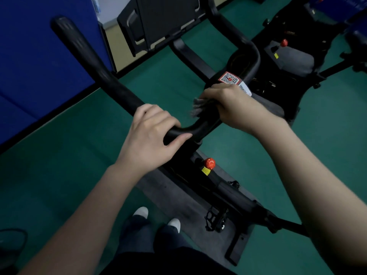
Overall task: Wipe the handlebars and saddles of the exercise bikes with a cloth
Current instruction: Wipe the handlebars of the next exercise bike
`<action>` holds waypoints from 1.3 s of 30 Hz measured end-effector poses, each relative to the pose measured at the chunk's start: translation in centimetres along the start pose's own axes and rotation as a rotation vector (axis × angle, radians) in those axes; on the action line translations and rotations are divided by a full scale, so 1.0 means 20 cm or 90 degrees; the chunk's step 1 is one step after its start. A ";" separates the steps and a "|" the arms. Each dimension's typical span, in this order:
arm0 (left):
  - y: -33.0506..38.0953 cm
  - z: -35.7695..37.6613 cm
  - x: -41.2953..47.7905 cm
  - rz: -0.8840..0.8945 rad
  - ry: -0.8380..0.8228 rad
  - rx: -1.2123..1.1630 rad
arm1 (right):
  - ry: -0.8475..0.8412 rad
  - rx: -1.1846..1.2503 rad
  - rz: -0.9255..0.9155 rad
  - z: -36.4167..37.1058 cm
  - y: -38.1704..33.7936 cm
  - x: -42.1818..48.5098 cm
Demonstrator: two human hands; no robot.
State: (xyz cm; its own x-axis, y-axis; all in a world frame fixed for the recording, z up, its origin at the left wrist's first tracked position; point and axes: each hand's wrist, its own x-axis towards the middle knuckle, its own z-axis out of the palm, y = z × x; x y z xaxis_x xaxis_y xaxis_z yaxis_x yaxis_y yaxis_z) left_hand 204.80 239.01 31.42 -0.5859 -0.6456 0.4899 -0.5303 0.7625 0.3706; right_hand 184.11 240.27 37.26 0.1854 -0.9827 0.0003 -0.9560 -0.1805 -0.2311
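Note:
A black handlebar of an exercise bike runs from upper left down to the middle of the head view, then bends up to the right. My left hand grips the bar at its lower bend. My right hand presses a grey cloth around the bar's centre, just below a red-and-white QR sticker. Only a frayed edge of the cloth shows past my fingers. No saddle is in view.
A black tablet holder stands at the top. A red knob and a pedal sit on the bike's frame below. A second bike stands at the upper right. Blue panel at left; green floor; my shoes.

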 end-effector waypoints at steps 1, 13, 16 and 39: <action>0.00 0.00 0.00 -0.001 -0.004 0.001 | 0.048 0.000 0.007 0.03 0.00 -0.02; 0.01 0.00 0.00 0.004 -0.019 0.016 | 0.513 0.301 0.245 0.37 -0.24 -0.24; 0.00 0.00 0.01 0.012 -0.024 0.020 | 0.562 0.319 0.273 0.40 -0.26 -0.24; 0.09 -0.01 0.01 0.250 -0.095 -0.093 | 0.701 0.501 0.711 0.51 -0.51 -0.66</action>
State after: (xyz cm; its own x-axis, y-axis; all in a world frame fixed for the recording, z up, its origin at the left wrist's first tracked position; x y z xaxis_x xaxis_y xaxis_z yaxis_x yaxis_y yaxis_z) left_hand 203.87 240.30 32.22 -0.8135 -0.2972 0.4999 -0.1646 0.9421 0.2923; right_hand 193.74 255.42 29.65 -0.9696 -0.2395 0.0507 -0.1179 0.2755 -0.9540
